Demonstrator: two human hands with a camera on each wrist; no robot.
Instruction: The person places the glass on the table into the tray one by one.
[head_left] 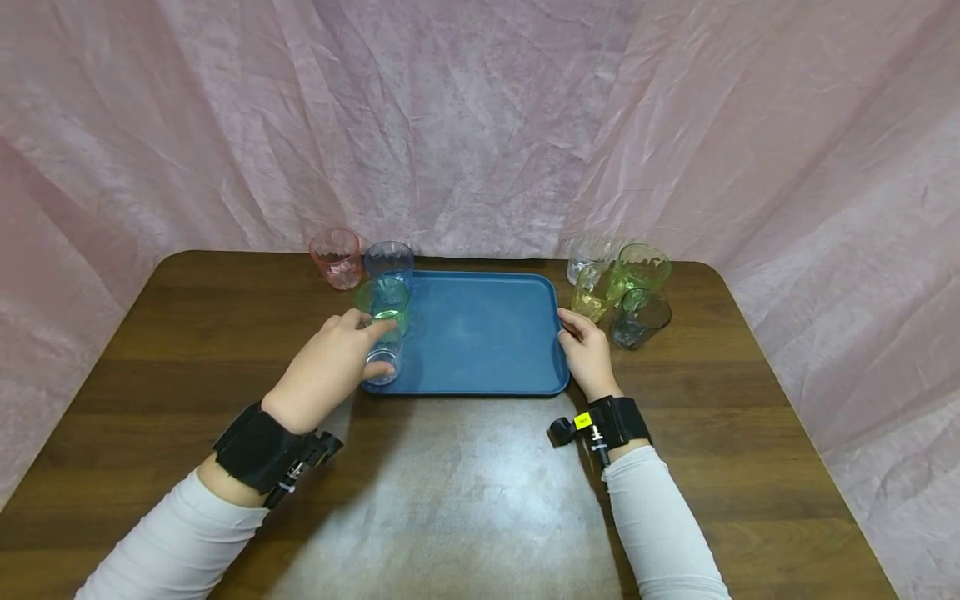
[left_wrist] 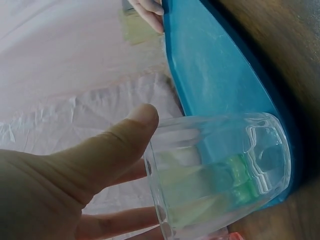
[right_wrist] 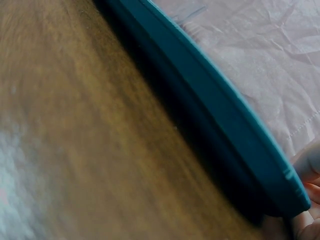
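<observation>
My left hand (head_left: 330, 367) holds a clear glass (head_left: 385, 358) at the front left corner of a blue tray (head_left: 480, 333). In the left wrist view, the thumb lies at the rim of the clear glass (left_wrist: 220, 170) and fingers show through its far side. Just behind it stands a green glass (head_left: 384, 296), with a blue glass (head_left: 390, 260) farther back. At the tray's right side, my right hand (head_left: 587, 350) grips the edge. The right wrist view shows fingers around the corner of the tray (right_wrist: 210, 100), partly out of frame.
A red glass (head_left: 337, 260) stands left of the tray on the wooden table (head_left: 735, 467). To the right are a clear glass (head_left: 588, 250), a yellow glass (head_left: 592, 293), a yellow-green glass (head_left: 645, 262) and a dark grey glass (head_left: 637, 321). A pink curtain (head_left: 480, 125) hangs behind.
</observation>
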